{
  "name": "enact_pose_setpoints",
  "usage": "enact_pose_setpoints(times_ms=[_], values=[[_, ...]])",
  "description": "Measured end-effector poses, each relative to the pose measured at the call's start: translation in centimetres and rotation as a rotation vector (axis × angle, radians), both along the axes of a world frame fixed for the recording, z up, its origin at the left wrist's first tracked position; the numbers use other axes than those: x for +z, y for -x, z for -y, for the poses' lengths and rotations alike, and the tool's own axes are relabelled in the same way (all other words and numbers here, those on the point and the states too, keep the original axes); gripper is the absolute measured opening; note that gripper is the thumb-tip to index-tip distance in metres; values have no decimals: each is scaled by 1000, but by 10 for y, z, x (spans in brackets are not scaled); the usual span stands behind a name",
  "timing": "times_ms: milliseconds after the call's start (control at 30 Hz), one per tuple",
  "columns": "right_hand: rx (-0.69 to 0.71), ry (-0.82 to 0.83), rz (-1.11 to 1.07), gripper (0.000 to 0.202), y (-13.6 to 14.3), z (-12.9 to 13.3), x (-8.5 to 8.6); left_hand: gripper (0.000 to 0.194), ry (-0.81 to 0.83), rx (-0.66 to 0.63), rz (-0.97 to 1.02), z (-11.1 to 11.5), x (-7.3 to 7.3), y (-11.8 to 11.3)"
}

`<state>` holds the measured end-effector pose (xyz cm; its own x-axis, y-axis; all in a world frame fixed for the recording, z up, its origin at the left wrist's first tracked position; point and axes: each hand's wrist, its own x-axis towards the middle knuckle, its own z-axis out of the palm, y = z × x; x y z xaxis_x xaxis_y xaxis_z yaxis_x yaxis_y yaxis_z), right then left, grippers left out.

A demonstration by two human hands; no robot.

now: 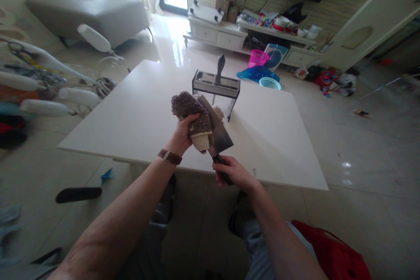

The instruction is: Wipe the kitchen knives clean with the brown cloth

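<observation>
My right hand (231, 172) is closed round the black handle of a cleaver (219, 133), whose broad metal blade points up and away from me. In my left hand (186, 130) is a brown fluffy cloth (193, 111) with a beige edge, bunched up and lying against the left side of the blade. Just beyond them, a knife block (216, 82) with a dark top and clear sides stands on the white table (269, 131). One black-handled tool (221, 68) sticks up out of its top slots. Part of the block's lower side is hidden behind the blade and cloth.
White padded chairs (95, 38) stand to the left, with cables and clutter. Past the table's far edge lie a pink basket (258, 58), a light blue basket (269, 83) and a blue plastic item (256, 74). A red bag (331, 251) is on the floor at my right.
</observation>
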<state>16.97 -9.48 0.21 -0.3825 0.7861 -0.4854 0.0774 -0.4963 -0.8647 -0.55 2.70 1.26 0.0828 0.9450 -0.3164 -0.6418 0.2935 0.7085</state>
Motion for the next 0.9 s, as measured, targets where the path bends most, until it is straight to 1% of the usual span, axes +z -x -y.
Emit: enact_pose_setpoints(times_ms=[67, 100, 200, 267, 333, 367, 400, 467, 533, 600, 700, 800, 900], values=[[-20, 15, -1, 27, -3, 0, 2, 38, -22, -5, 46, -5, 3, 9], [-10, 16, 9, 26, -5, 1, 3, 35, -44, 20, 72, -9, 5, 15], [25, -1, 50, 26, -11, 4, 4, 24, -113, 160, 161, -18, 10, 38], [4, -32, 92, 25, -17, 6, 0, 16, -115, 225, 227, -23, 12, 53], [-73, -94, 187, 24, -24, 6, -10, 24, -129, 253, 276, -25, 11, 64], [-129, -139, 270, 22, -28, 5, -17, 29, -133, 264, 290, -25, 10, 67], [-193, -187, 381, 20, -33, 3, -24, 33, -133, 274, 298, -24, 9, 69], [-312, -266, 647, 13, -44, 1, -38, 34, -129, 298, 305, -21, 7, 69], [-355, -346, 886, 12, -54, -1, -48, 34, -151, 298, 320, -17, 7, 66], [-349, -350, 1070, 15, -62, -2, -51, 37, -189, 279, 340, -14, 9, 63], [-301, -270, 1256, 21, -68, -3, -50, 46, -215, 261, 365, -11, 12, 60], [-241, -218, 1347, 26, -70, -4, -51, 56, -220, 243, 387, -9, 13, 58], [-196, -190, 1406, 31, -75, -4, -57, 62, -229, 188, 396, -7, 14, 57]])
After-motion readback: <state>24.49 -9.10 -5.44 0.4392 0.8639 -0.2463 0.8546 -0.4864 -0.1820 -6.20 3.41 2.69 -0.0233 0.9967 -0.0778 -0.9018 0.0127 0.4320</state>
